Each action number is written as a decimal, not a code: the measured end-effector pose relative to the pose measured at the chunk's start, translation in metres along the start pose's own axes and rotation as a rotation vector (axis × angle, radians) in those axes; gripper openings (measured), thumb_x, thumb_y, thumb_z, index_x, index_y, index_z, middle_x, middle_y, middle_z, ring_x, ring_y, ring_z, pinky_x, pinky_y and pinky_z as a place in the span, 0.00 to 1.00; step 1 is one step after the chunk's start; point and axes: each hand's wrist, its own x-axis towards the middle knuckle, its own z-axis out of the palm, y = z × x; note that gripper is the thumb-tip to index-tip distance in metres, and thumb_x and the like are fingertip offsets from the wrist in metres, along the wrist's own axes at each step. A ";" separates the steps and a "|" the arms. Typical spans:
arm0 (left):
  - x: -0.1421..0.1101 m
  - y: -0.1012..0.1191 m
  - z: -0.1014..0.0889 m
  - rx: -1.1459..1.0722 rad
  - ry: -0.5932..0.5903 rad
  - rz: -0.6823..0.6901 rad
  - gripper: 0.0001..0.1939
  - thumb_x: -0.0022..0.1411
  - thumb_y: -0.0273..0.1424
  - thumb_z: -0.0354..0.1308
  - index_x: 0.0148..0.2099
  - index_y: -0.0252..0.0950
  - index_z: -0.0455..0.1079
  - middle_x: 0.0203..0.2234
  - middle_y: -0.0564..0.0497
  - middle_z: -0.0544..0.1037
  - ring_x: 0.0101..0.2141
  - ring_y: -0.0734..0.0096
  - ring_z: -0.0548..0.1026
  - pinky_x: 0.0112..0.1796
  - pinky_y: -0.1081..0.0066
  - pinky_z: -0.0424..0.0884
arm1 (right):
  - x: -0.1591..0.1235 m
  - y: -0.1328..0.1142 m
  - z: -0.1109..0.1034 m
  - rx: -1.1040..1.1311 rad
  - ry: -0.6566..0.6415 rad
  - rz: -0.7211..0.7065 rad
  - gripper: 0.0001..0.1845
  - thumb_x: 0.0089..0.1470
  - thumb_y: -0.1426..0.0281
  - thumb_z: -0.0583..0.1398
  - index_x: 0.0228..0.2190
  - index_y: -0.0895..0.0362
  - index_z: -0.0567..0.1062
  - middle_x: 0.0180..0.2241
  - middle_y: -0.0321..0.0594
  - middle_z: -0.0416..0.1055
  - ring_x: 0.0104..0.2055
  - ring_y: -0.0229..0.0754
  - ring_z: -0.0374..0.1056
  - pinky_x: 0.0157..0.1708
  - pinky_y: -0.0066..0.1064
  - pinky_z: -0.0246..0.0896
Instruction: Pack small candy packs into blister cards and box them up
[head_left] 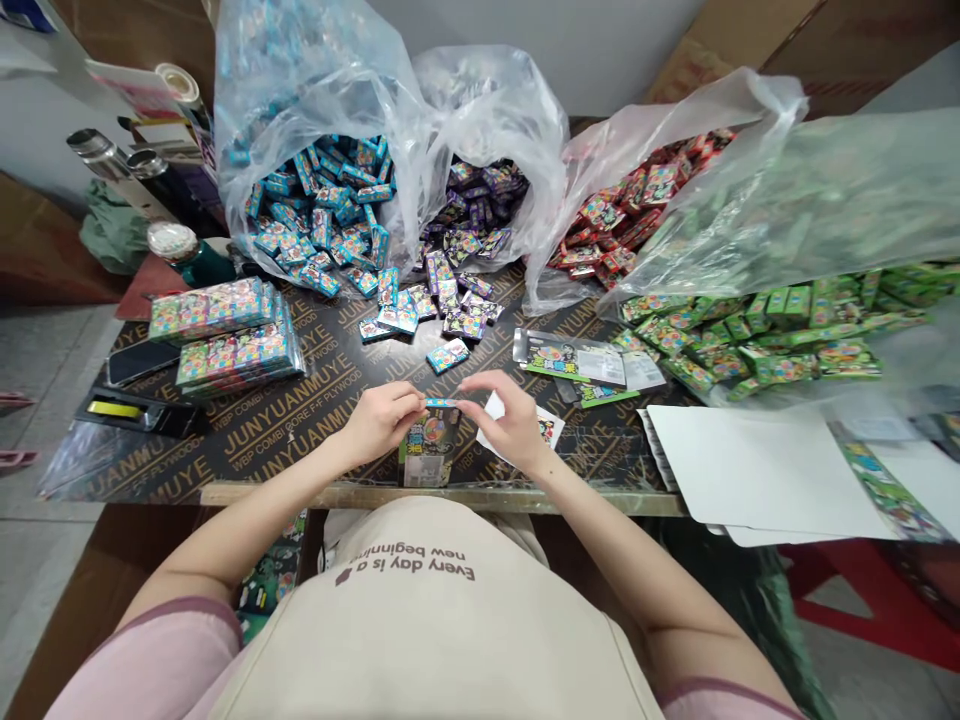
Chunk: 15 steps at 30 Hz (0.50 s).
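From here I see the pinched box (440, 403) blue — the tabletop (600, 450) black (gold lettering (285, 423) all over), apron (450, 640) cream.

Passage over tabletop (322, 390) leftward, bags (491, 120) ahead

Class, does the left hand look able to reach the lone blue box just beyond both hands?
Probably yes: nothing covers the lone blue box, and it lies close, though the left hand is pinching a small blue pack.
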 end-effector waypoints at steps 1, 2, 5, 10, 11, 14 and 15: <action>0.000 0.001 0.002 0.013 0.007 -0.013 0.13 0.66 0.30 0.48 0.33 0.34 0.72 0.29 0.46 0.76 0.31 0.69 0.74 0.33 0.70 0.70 | 0.007 -0.003 -0.002 0.002 0.053 0.023 0.05 0.53 0.65 0.62 0.32 0.52 0.72 0.35 0.41 0.73 0.40 0.44 0.69 0.42 0.40 0.66; -0.001 0.002 0.003 0.017 0.012 -0.026 0.13 0.66 0.30 0.48 0.34 0.34 0.72 0.28 0.46 0.75 0.30 0.70 0.73 0.33 0.70 0.69 | 0.014 -0.006 -0.004 0.019 0.090 0.046 0.07 0.52 0.63 0.63 0.29 0.52 0.72 0.34 0.40 0.73 0.40 0.45 0.69 0.43 0.41 0.65; -0.002 0.004 0.006 -0.012 0.034 -0.050 0.12 0.66 0.30 0.48 0.39 0.35 0.73 0.29 0.48 0.75 0.31 0.70 0.72 0.34 0.70 0.69 | 0.033 -0.013 -0.007 0.149 0.029 0.143 0.13 0.50 0.60 0.63 0.23 0.54 0.70 0.29 0.39 0.72 0.34 0.43 0.68 0.38 0.39 0.65; -0.004 0.005 0.012 -0.104 0.114 -0.105 0.11 0.64 0.29 0.50 0.37 0.36 0.74 0.30 0.47 0.75 0.32 0.69 0.74 0.35 0.69 0.69 | 0.049 -0.013 -0.002 0.388 -0.248 0.297 0.15 0.44 0.61 0.67 0.27 0.55 0.69 0.22 0.33 0.70 0.24 0.36 0.65 0.27 0.31 0.59; -0.004 0.005 0.014 -0.130 0.141 -0.125 0.10 0.63 0.28 0.51 0.36 0.36 0.74 0.29 0.48 0.76 0.31 0.70 0.74 0.34 0.70 0.70 | 0.051 -0.011 0.000 0.419 -0.300 0.314 0.16 0.43 0.62 0.67 0.31 0.55 0.68 0.22 0.31 0.69 0.23 0.35 0.64 0.26 0.29 0.58; -0.003 0.005 0.018 -0.194 0.232 -0.170 0.06 0.59 0.26 0.55 0.32 0.36 0.73 0.26 0.49 0.76 0.29 0.70 0.74 0.32 0.70 0.70 | 0.054 -0.008 0.005 0.442 -0.440 0.319 0.22 0.45 0.64 0.66 0.39 0.54 0.64 0.21 0.27 0.67 0.22 0.33 0.63 0.26 0.27 0.55; -0.002 0.005 0.019 -0.201 0.257 -0.170 0.04 0.58 0.25 0.56 0.31 0.35 0.72 0.26 0.49 0.77 0.28 0.70 0.75 0.32 0.70 0.70 | 0.054 -0.007 0.006 0.433 -0.480 0.307 0.22 0.46 0.64 0.66 0.40 0.54 0.63 0.21 0.26 0.66 0.22 0.33 0.62 0.26 0.27 0.55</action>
